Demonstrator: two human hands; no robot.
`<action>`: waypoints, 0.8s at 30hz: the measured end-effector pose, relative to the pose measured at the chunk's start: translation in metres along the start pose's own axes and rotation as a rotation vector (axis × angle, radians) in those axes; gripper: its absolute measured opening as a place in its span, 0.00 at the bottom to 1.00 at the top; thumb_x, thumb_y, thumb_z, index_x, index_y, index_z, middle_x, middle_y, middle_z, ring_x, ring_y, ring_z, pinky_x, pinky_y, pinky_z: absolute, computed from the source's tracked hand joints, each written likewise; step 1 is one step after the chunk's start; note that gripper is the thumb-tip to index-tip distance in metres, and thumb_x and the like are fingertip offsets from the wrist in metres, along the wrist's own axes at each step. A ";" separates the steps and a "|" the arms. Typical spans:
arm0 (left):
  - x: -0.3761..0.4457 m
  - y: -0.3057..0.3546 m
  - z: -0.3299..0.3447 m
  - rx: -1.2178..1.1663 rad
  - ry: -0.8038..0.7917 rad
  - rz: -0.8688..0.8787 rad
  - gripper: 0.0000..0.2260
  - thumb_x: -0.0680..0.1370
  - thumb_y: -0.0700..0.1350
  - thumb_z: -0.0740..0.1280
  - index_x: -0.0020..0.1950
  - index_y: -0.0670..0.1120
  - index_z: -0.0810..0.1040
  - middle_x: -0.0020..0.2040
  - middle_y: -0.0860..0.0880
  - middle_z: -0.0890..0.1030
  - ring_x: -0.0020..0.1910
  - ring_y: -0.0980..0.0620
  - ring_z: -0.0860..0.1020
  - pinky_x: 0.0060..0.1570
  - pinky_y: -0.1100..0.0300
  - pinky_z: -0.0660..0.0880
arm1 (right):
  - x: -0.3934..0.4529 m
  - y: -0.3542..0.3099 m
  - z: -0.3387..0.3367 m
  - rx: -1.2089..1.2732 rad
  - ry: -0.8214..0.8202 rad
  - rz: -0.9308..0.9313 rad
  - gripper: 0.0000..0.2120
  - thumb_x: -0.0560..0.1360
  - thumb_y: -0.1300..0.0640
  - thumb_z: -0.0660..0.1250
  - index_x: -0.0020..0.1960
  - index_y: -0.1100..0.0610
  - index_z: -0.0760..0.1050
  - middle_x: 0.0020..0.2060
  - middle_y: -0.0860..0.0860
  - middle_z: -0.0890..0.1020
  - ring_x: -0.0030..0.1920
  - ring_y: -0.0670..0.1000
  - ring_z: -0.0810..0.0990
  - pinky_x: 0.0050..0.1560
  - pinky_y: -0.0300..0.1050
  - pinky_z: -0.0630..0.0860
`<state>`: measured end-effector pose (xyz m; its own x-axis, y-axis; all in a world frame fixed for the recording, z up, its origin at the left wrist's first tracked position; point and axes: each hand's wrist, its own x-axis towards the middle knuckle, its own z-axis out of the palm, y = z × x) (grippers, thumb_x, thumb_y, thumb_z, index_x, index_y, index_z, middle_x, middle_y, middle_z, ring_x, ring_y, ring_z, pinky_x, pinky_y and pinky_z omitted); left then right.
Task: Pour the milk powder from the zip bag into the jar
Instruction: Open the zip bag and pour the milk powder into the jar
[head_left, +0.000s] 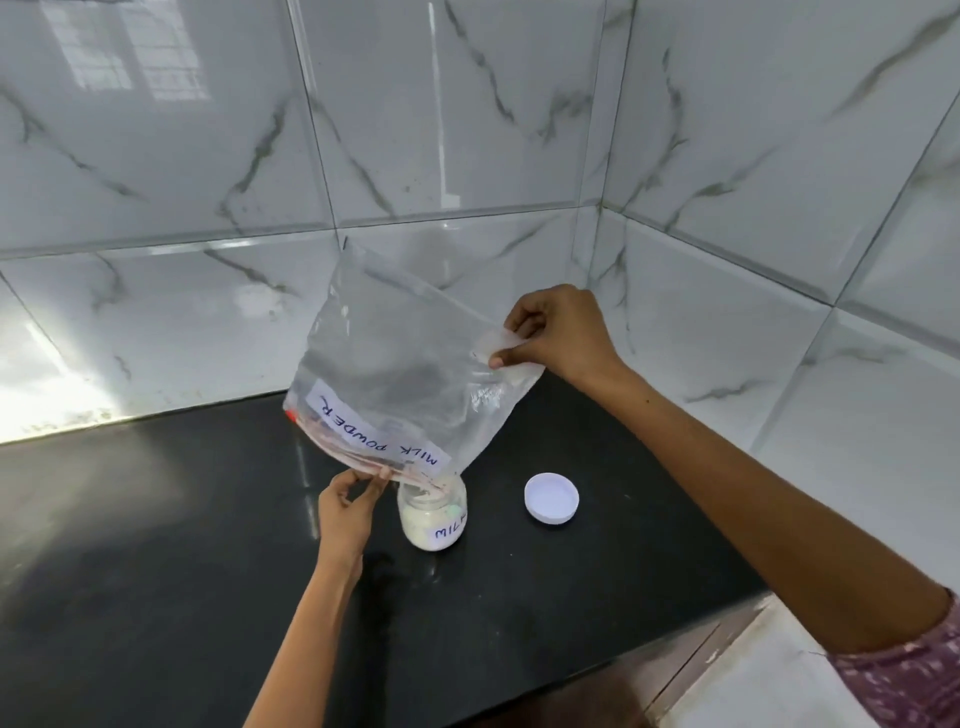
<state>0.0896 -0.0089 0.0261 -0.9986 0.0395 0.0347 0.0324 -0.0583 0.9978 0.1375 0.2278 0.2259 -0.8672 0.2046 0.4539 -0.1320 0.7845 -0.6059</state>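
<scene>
Clear plastic zip bag (395, 364) hangs upside down over the open jar (432, 514) mid-desk. Right hand (558, 332) pinches its raised corner at two o'clock so powder slides; left hand (345, 512) pinches the mouth, steering. Lid (551, 500) waits at three o'clock.

We count one zip bag (400, 364), upside down, 12 o'clock of the jar. One jar (432, 517), one white lid (551, 500) at its 3 o'clock. Two handwritten labels: one on bag, one on jar. Two hands: left hand (347, 512), right hand (558, 330).
</scene>
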 end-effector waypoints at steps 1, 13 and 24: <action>0.000 0.001 0.000 -0.012 -0.012 0.004 0.03 0.75 0.40 0.70 0.46 0.46 0.82 0.48 0.45 0.84 0.55 0.45 0.79 0.58 0.50 0.73 | 0.000 0.000 0.000 -0.006 -0.002 0.000 0.17 0.54 0.54 0.83 0.38 0.58 0.80 0.33 0.51 0.82 0.35 0.48 0.79 0.43 0.46 0.80; -0.001 0.004 -0.011 0.003 -0.031 -0.018 0.03 0.73 0.43 0.72 0.43 0.50 0.84 0.51 0.44 0.83 0.57 0.46 0.78 0.62 0.49 0.72 | 0.005 0.006 -0.002 -0.007 0.029 0.027 0.17 0.58 0.56 0.81 0.43 0.60 0.81 0.37 0.54 0.82 0.39 0.53 0.81 0.48 0.54 0.80; -0.001 0.002 -0.007 0.018 -0.009 -0.004 0.07 0.73 0.40 0.72 0.42 0.53 0.84 0.54 0.41 0.82 0.60 0.43 0.77 0.64 0.44 0.71 | -0.001 0.001 0.008 0.014 0.048 -0.031 0.11 0.62 0.56 0.78 0.43 0.57 0.82 0.36 0.49 0.81 0.39 0.48 0.80 0.48 0.51 0.80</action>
<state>0.0907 -0.0162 0.0278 -0.9983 0.0486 0.0315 0.0296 -0.0400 0.9988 0.1345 0.2236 0.2193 -0.8386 0.2089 0.5031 -0.1652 0.7826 -0.6003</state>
